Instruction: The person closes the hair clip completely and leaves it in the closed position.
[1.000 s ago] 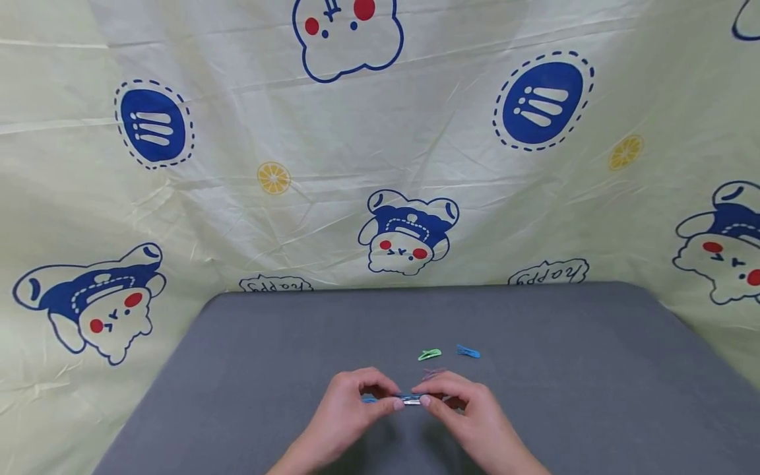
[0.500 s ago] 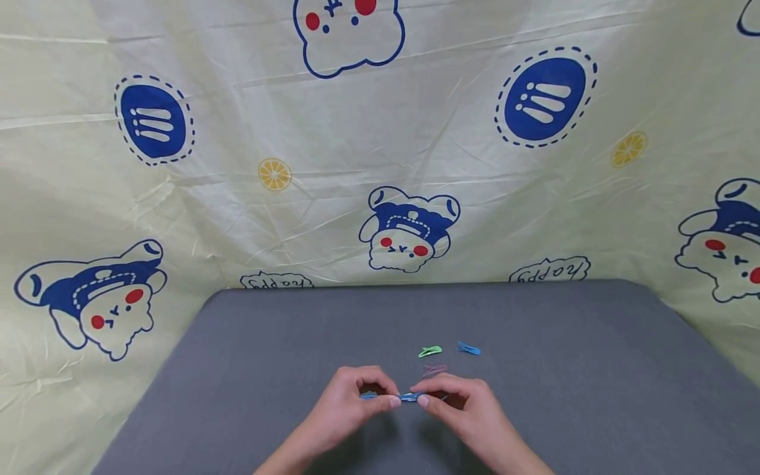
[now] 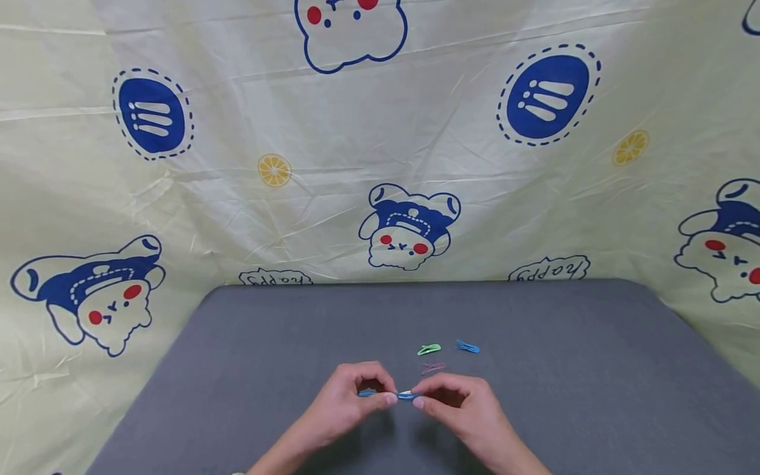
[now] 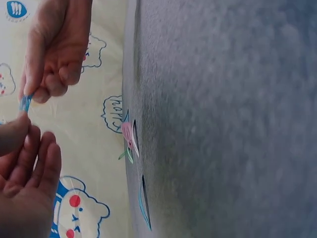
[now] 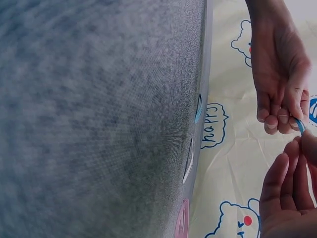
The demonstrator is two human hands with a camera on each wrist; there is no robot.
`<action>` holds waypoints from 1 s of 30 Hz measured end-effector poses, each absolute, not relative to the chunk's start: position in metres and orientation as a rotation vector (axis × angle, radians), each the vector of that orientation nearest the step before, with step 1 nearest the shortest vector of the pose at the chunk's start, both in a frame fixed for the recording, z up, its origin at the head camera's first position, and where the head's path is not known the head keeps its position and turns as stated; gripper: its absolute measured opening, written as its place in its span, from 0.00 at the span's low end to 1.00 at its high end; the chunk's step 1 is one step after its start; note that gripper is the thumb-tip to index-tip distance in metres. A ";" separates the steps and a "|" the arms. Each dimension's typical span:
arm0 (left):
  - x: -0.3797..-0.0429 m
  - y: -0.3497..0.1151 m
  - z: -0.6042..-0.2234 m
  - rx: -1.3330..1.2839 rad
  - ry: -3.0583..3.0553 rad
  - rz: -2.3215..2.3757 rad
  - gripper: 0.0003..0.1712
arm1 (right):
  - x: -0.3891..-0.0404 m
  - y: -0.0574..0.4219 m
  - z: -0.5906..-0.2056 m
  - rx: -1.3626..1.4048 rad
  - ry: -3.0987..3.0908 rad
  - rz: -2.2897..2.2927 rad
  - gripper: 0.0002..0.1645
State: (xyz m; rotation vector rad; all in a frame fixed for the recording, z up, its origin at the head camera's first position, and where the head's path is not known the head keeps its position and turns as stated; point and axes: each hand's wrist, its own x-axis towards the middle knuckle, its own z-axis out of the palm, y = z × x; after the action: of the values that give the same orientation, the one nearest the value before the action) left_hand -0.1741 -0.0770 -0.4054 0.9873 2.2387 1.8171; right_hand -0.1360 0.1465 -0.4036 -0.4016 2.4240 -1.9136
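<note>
A slim blue hair clip (image 3: pixel 406 396) is held level between my two hands, just above the table. My left hand (image 3: pixel 350 400) pinches its left end between thumb and fingertips. At the other end, the right hand (image 3: pixel 462 400) pinches it the same way. The fingertips cover both ends, and a whitish glint shows on its upper edge. Up close in the left wrist view, only a short blue stretch of the clip (image 4: pixel 26 102) shows between the fingers. Through the gap of my left hand, another blue clip (image 3: pixel 367 393) shows behind the fingers.
Beyond the hands, a green hair clip (image 3: pixel 429 349), a blue one (image 3: pixel 468 346) and a pinkish-purple one (image 3: pixel 433 367) lie on the grey table (image 3: pixel 267 356). A pale printed cloth (image 3: pixel 320 218) hangs behind the table's far edge.
The held clip showed a silvery face one second ago and now shows mostly blue. Both hands keep their pinch and have shifted slightly; the pinkish clip is less covered by the right hand.
</note>
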 end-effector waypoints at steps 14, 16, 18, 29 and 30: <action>-0.162 -0.069 -0.402 0.742 2.481 1.767 0.06 | -0.133 0.142 -0.403 -0.308 2.429 -2.003 0.09; -0.161 -0.068 -0.403 0.712 2.477 1.776 0.05 | -0.130 0.139 -0.403 -0.298 2.464 -2.022 0.09; -0.161 -0.068 -0.403 0.698 2.478 1.786 0.05 | -0.128 0.136 -0.402 -0.285 2.508 -2.038 0.08; -0.156 -0.064 -0.398 0.732 2.496 1.795 0.06 | -0.121 0.124 -0.396 -0.052 2.644 -2.013 0.07; -0.157 -0.064 -0.398 0.730 2.485 1.792 0.06 | -0.121 0.124 -0.396 -0.024 2.627 -2.008 0.07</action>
State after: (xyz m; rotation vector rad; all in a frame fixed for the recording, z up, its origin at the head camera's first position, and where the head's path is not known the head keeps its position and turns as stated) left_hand -0.1566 -0.0642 -0.3981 0.7305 2.4850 1.7915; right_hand -0.1214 0.1243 -0.3962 -0.0244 2.6270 -2.0079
